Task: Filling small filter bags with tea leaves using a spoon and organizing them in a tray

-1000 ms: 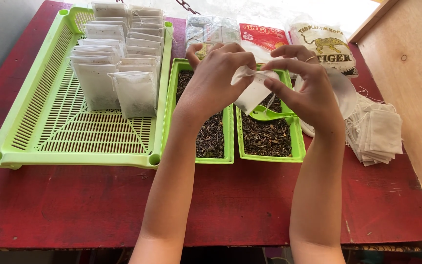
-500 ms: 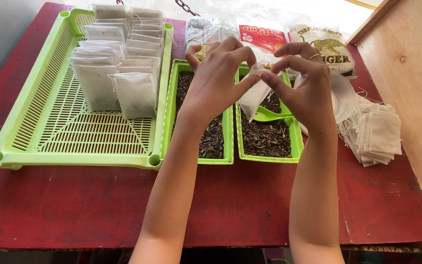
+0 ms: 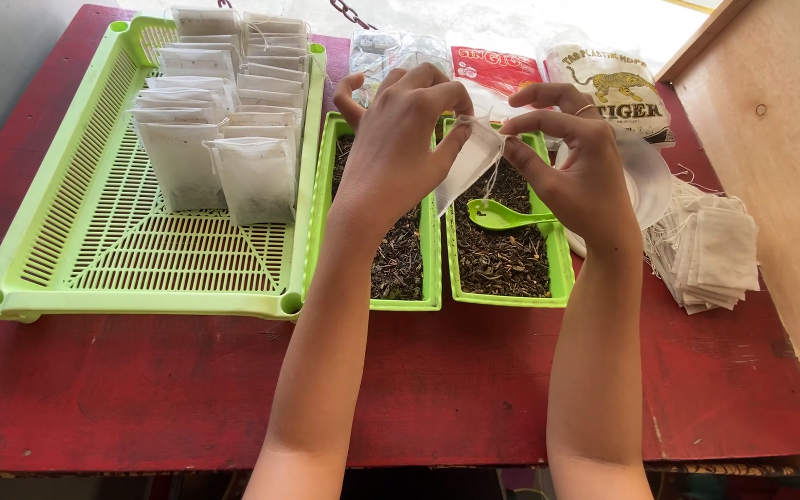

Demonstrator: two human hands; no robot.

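Two small green trays (image 3: 502,287) of loose tea, one large green slotted tray (image 3: 94,268), one green scoop (image 3: 502,218), and two hands (image 3: 400,139) are present.

The left hand (image 3: 400,139) covers the upper part of the small white paper filter bag (image 3: 467,165); its contents cannot be determined. The forearms are cut off by the bottom edge. The green plastic scoop (image 3: 502,218) is partly hidden behind the right hand (image 3: 576,162).

Bright daylight from above (top edge overexposed), sharp focus.
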